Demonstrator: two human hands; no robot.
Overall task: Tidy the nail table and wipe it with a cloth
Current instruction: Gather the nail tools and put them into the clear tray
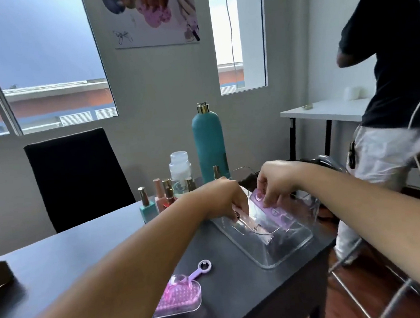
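Pink brush point(177, 299) lying nearest on the surface point(84, 248), both hands are working in the far clear tray point(273, 265) — right hand point(273, 178) pinching a purple strip point(278, 211) running near-right, left hand point(226, 195) with fingers curled inside, hold unclear.

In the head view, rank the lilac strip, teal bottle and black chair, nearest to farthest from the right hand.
1. Lilac strip, pinched by the right hand.
2. Teal bottle, just behind, to the left.
3. Black chair, far off to the left.
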